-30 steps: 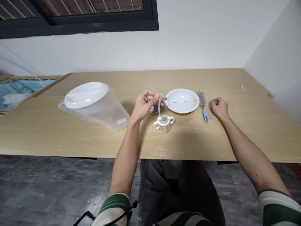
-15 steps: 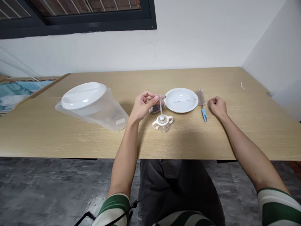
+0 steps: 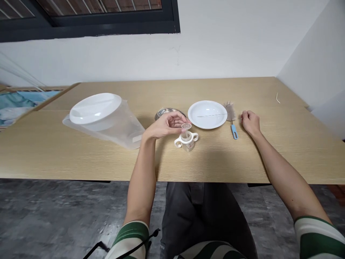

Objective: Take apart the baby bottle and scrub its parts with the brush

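Note:
My left hand [image 3: 172,125] pinches a clear straw piece with a round top [image 3: 186,126]. Its stem reaches down into the open mouth of a small clear bottle [image 3: 188,145] fitted with a white two-handled ring [image 3: 178,142]. Behind that hand a shiny metal dish [image 3: 161,112] is partly covered. The white plate [image 3: 207,125] to the right has a thin dark line across it. Beside the plate lies a brush with grey bristles and a blue handle [image 3: 234,132]. My right hand [image 3: 250,121] rests closed on the table, right of the brush, with nothing visible in it.
A large translucent pitcher with a white lid [image 3: 95,108] lies on the left part of the wooden table [image 3: 81,154]. A small pale bent piece [image 3: 277,98] is at the back right. The wall and a dark window frame [image 3: 115,24] stand behind.
My left hand has come down toward the bottle, lowering the straw piece deeper into its mouth. More of the metal dish shows behind it. My right hand has hardly moved.

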A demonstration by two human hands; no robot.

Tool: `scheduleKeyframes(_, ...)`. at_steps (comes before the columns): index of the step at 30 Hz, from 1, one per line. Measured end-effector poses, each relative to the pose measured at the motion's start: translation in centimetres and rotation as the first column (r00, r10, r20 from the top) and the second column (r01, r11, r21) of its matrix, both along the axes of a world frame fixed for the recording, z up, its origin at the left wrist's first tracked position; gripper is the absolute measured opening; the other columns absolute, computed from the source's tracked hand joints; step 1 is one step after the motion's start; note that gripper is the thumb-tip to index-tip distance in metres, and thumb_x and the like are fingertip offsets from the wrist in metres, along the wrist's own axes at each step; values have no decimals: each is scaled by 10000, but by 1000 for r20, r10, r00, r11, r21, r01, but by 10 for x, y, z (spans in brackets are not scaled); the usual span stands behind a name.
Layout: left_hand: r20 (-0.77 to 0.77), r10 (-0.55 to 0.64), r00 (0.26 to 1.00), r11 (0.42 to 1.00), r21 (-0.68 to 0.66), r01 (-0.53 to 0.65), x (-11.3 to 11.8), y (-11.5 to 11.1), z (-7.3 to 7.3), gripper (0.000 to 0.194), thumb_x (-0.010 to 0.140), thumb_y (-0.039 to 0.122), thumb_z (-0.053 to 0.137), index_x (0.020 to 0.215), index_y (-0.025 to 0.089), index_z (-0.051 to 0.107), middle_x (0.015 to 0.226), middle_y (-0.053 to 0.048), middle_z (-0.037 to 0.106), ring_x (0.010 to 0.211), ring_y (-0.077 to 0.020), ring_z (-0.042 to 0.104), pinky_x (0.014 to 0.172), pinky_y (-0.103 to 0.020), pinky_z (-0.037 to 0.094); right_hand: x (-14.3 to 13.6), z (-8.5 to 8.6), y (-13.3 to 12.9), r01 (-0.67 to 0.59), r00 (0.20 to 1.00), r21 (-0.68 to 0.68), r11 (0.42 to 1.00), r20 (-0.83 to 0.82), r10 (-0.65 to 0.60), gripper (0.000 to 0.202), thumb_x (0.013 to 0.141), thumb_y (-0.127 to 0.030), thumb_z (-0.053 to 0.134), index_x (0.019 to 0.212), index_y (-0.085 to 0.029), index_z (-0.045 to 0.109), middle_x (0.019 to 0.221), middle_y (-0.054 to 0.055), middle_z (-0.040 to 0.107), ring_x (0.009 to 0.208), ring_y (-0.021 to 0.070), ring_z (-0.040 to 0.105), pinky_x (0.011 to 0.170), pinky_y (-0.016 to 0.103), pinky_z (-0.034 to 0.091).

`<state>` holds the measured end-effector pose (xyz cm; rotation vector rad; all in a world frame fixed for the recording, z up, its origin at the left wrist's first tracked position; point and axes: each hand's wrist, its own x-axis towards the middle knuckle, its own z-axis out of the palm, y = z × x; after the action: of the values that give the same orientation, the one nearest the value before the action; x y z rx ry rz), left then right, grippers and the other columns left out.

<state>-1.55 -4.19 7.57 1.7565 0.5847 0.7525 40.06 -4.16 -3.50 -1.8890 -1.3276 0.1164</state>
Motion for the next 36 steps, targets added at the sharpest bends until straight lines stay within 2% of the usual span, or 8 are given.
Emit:
scheduleKeyframes(10,-249,-157,956,970,143,197,-1,2,5,407,674,263,891,1071,241,803,1082,-110,759,987,-246,716,849,-353,597,0,0,1,-14,1000,-16,1000,0,14,461,965,-521,361,749,-220,636,671,53,627,723,221,555,745,347,413)
scheduleKeyframes(18,-285,-140,948,975,126,182,-3,6,1,349,725,308,876,1054,223,798,1139,-95,724,1026,-204,673,920,-340,538,0,-3,1,-38,999,-16,999,-3,38,461,966,-514,366,770,-211,653,653,38,614,713,219,555,762,346,414)
scheduleKeyframes(22,-250,-151,957,983,66,172,-4,7,-2,463,653,324,925,1084,226,788,1130,-104,742,1040,-240,687,925,-365,545,0,-4,1,-45,999,-22,999,-5,45,415,962,-463,383,773,-211,653,660,39,620,717,221,562,759,347,410)
scheduleKeyframes(24,-125,-75,989,997,26,79,-4,9,-5,496,656,368,925,1104,216,778,1135,-118,740,1019,-238,695,904,-356,551,0,-3,1,-41,999,-22,999,-15,41,387,959,-446,392,788,-210,648,679,40,629,723,220,567,763,347,410)
scheduleKeyframes(26,87,122,989,992,-23,-120,-3,14,-9,410,718,441,880,1031,202,768,1080,-108,740,930,-195,695,838,-318,558,0,-3,1,-22,999,-7,1000,-27,22,347,957,-427,401,842,-208,644,698,36,633,732,218,568,770,346,411)
scheduleKeyframes(29,357,438,825,898,-135,-418,-2,26,-14,340,780,493,816,792,186,669,844,-39,694,725,-113,632,702,-238,525,1,-2,1,1,998,13,1000,-59,0,295,965,-382,381,922,-210,616,709,24,623,724,210,561,776,343,409)
scheduleKeyframes(33,352,659,665,740,-144,-657,-3,40,-19,434,907,486,653,638,186,491,699,-9,608,579,-85,524,602,-215,451,0,-1,2,28,999,29,999,-18,-27,246,962,-354,388,833,-220,549,709,25,587,708,199,516,753,337,382)
scheduleKeyframes(36,222,775,591,595,58,-802,-6,44,-25,453,959,449,569,599,185,491,678,-23,615,620,-112,546,645,-239,450,-2,2,0,40,998,18,999,45,-41,316,960,-379,409,686,-233,467,640,9,520,638,175,440,684,328,329)
